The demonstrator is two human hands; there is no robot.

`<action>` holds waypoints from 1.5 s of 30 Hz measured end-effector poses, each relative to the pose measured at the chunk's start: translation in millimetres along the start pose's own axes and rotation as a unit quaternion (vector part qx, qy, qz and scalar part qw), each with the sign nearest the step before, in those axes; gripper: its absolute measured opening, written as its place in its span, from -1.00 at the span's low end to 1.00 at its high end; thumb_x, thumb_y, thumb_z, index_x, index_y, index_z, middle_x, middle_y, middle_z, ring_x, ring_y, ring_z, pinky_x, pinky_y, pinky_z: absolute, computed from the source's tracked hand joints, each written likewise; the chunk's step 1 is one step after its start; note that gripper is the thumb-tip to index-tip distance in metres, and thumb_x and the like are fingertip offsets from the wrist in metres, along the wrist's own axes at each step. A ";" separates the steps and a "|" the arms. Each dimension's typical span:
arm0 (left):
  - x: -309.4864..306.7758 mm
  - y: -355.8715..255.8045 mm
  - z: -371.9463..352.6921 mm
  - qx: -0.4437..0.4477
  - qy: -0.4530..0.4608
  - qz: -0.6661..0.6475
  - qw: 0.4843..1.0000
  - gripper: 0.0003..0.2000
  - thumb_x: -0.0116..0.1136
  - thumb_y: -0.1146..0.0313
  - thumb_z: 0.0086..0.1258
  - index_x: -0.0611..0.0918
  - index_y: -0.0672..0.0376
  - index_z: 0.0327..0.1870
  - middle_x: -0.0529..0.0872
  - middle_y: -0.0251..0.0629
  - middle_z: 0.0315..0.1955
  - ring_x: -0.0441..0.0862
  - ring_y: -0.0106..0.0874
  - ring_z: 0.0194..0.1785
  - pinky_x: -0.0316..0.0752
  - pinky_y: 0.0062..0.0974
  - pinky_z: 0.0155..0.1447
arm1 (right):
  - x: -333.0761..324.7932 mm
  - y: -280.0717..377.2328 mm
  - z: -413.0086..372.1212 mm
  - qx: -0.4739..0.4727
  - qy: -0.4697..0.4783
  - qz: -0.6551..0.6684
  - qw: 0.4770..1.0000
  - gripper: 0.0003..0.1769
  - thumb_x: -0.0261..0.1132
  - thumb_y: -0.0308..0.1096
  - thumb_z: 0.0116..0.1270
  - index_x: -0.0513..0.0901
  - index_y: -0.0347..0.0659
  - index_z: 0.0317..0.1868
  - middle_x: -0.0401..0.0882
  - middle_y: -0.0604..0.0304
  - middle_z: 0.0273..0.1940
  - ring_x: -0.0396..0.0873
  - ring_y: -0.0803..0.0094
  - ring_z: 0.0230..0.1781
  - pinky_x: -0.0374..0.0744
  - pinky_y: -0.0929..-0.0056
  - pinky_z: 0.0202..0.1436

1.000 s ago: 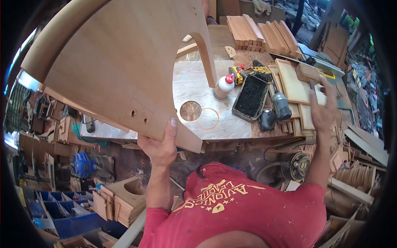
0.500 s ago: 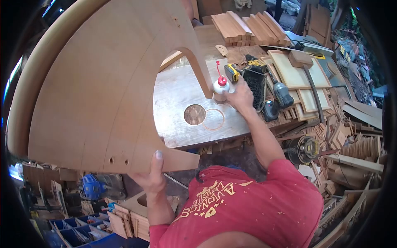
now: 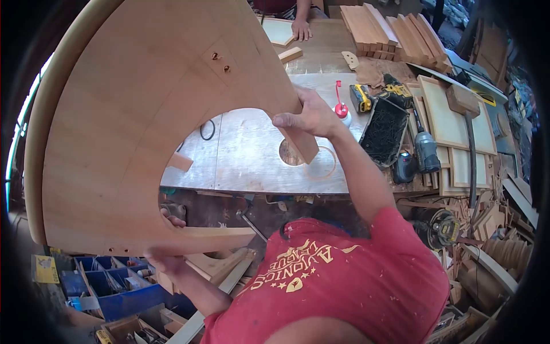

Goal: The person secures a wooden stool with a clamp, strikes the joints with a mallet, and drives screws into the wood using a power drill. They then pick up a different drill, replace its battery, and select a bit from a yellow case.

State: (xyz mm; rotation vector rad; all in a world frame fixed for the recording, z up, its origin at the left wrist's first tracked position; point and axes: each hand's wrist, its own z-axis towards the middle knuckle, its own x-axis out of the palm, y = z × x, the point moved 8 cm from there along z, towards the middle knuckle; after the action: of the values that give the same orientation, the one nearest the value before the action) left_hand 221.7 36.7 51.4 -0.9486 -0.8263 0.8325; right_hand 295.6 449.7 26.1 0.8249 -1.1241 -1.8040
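A large curved wooden panel (image 3: 132, 114) with a rounded cutout fills the left side of the view, tilted above the bench. My right hand (image 3: 312, 114) grips its far leg, thumb on the near face. Low on the panel, my left hand (image 3: 172, 258) is closed around the near leg, with fingertips showing inside the cutout. A white bottle with a red cap (image 3: 342, 112) stands just right of my right hand, touched by neither hand. Beneath the panel lies a pale board (image 3: 246, 155) with a round hole.
Across the bench, a co-worker's hand (image 3: 301, 30) rests on the top. Stacked wood blocks (image 3: 366, 28), a tray of dark screws (image 3: 385, 129), a power tool (image 3: 426, 150) and a mallet (image 3: 463, 100) lie rightward. Blue bins (image 3: 117, 292) stand lower left.
My right hand has let go of the bottle and taken hold of the panel's far leg. The panel has turned and shifted, and my left hand has moved left and down with it.
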 end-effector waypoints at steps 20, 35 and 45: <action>-140.5 -87.1 39.0 0.092 -0.114 -0.063 0.987 -0.33 -0.03 -0.12 0.53 0.33 0.32 0.39 0.41 -0.11 0.33 0.40 -0.29 0.33 0.27 -0.27 0.40 | 99.8 167.3 -141.1 -0.050 -0.172 -0.010 0.984 -0.46 0.64 -0.29 0.03 0.68 -0.33 0.00 0.68 0.22 -0.14 0.61 0.54 -0.12 0.57 0.49 -0.01; -76.9 -76.8 125.7 0.063 0.069 -0.056 0.994 -0.43 -0.16 0.00 0.61 0.41 0.38 0.34 0.53 -0.07 0.23 0.52 -0.29 0.25 0.40 -0.36 0.31 | 126.9 173.8 -192.4 -0.026 -0.328 -0.086 0.940 -0.46 0.59 -0.25 0.13 0.64 -0.34 0.06 0.69 0.24 -0.11 0.59 0.57 -0.11 0.57 0.52 -0.01; -59.3 -97.9 215.3 0.179 0.050 0.184 0.965 -0.41 0.01 0.07 0.55 0.36 0.43 0.37 0.51 -0.05 0.26 0.47 -0.26 0.31 0.31 -0.36 0.40 | 154.9 183.0 -141.3 -0.112 -0.289 -0.052 0.949 -0.55 0.48 -0.15 0.28 0.64 -0.38 -0.05 0.72 0.13 -0.24 0.65 0.50 -0.24 0.62 0.47 -0.16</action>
State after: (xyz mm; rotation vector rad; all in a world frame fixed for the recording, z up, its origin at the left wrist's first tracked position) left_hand 30.6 25.3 202.4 -0.8219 -0.3934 1.1990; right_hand 403.8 213.2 124.9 0.2186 -1.2109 -2.2935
